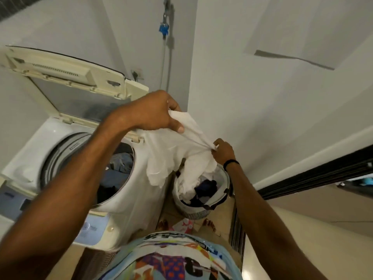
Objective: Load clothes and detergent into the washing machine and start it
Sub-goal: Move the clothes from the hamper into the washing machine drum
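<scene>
A white top-loading washing machine point(36, 156) stands at the left with its lid point(66, 77) raised. Dark and blue clothes point(119, 164) lie in its drum. My left hand point(155, 112) and my right hand point(222, 150) both grip a white garment point(173, 154), stretched between them above the gap between machine and basket. The garment hangs down over the machine's right side. On the floor to the right sits a round laundry basket point(220, 203) holding white and dark clothes.
A white wall point(262, 108) rises right behind the basket. A pipe with a blue tap point(164, 30) runs up the corner. A dark sliding-door track point(312, 178) lies on the right. My feet point(207, 224) stand on the beige floor by the basket.
</scene>
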### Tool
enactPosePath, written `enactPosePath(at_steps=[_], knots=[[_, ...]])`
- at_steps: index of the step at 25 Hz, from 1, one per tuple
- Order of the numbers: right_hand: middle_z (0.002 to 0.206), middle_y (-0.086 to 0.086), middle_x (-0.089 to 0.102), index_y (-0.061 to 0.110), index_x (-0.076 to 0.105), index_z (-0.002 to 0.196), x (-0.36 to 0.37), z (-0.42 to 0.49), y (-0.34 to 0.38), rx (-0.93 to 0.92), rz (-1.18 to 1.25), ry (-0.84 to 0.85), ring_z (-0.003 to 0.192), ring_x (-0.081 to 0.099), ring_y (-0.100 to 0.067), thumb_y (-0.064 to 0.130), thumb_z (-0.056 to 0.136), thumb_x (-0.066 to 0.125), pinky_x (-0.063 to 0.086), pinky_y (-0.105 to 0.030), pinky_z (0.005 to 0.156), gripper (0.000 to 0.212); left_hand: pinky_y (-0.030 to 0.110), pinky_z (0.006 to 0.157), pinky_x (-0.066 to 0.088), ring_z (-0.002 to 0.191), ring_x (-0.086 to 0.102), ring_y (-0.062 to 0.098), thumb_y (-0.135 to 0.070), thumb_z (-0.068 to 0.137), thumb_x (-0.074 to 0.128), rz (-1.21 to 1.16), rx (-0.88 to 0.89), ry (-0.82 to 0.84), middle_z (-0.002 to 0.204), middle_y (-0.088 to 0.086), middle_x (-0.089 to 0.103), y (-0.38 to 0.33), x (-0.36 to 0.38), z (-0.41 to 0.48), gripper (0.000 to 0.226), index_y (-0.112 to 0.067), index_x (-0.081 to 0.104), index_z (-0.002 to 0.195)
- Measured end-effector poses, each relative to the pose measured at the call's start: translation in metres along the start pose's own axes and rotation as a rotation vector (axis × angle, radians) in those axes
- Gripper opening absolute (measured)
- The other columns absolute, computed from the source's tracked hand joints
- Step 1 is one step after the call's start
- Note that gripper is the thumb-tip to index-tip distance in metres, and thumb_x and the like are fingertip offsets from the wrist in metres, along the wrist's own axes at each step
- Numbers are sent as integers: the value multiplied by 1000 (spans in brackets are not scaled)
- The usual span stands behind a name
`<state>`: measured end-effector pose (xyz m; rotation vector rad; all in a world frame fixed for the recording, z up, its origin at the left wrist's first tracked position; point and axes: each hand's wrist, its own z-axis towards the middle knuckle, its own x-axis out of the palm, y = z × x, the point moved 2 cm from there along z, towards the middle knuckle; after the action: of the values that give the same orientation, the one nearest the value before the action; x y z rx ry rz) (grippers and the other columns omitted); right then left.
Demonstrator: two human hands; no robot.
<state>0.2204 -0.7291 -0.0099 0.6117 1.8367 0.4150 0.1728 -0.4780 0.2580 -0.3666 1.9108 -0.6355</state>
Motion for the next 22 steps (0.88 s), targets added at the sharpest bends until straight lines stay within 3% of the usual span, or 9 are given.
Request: enactPosePath(at_steps=[2, 5, 10, 12, 14, 17, 19, 20, 22], knots=[[92, -10, 62, 13, 55, 83, 6, 0, 1, 6, 11, 13, 76, 54, -24, 30, 84, 71, 34, -25, 53, 23, 26, 67, 50, 77, 66, 12, -35, 79, 80, 97, -29, -106, 95, -3, 73, 7, -20, -6, 28, -22, 76, 103], [72, 6, 50, 14, 45, 76, 3, -8, 22, -7, 182, -45, 66, 47, -16, 28, 92, 64, 31, -24, 53, 28, 37, 85, 50, 94, 63, 25, -43, 90, 66, 167, -112, -316, 115, 9, 70, 36, -37, -14, 40, -15, 70, 119], [60, 4, 47, 21, 39, 59, 12, -21, 48, -34, 179, 25, 60, 46, -20, 31, 103, 43, 33, -30, 56, 45, 46, 91, 50, 99, 62, 24, -43, 99, 49, -439, -33, -515, 106, 7, 67, 73, -41, -37, 36, -14, 69, 107], [65, 2, 51, 20, 44, 63, 14, -28, 59, -15, 294, 71, 66, 48, -22, 35, 102, 44, 38, -30, 56, 42, 39, 85, 49, 90, 60, 19, -41, 102, 46, -512, -12, -614, 97, 4, 66, 78, -43, -46, 37, -11, 67, 102], [82, -7, 64, 17, 57, 75, 9, -39, 77, 20, 534, 62, 76, 58, -25, 37, 99, 49, 53, -43, 69, 32, 33, 79, 44, 86, 56, 17, -41, 104, 41, -457, -29, -700, 94, 6, 63, 89, -42, -52, 41, -6, 63, 101], [109, -14, 71, 16, 68, 99, -11, -56, 122, 40, 882, 113, 99, 67, -32, 34, 96, 56, 55, -48, 88, 22, 31, 76, 42, 81, 53, 14, -42, 104, 38, -346, -93, -777, 92, 8, 61, 101, -42, -60, 40, -8, 59, 98], [112, -13, 71, 9, 67, 111, -30, -69, 164, -35, 988, 186, 100, 68, -29, 26, 96, 57, 56, -41, 88, 25, 28, 76, 43, 81, 55, 7, -48, 100, 45, -382, -87, -765, 93, -4, 62, 98, -48, -69, 34, -18, 60, 101], [113, -11, 69, 6, 65, 116, -38, -77, 187, -91, 1013, 243, 100, 67, -25, 20, 97, 55, 55, -36, 88, 26, 25, 77, 44, 86, 56, 2, -54, 94, 54, -415, -80, -684, 97, -12, 63, 95, -52, -75, 34, -24, 61, 109], [106, -11, 70, -2, 61, 122, -47, -99, 235, -191, 1047, 366, 95, 67, -21, 11, 97, 48, 55, -31, 86, 31, 24, 81, 46, 97, 57, 1, -63, 73, 74, -284, -143, -375, 110, -21, 60, 95, -56, -89, 63, -35, 56, 126]])
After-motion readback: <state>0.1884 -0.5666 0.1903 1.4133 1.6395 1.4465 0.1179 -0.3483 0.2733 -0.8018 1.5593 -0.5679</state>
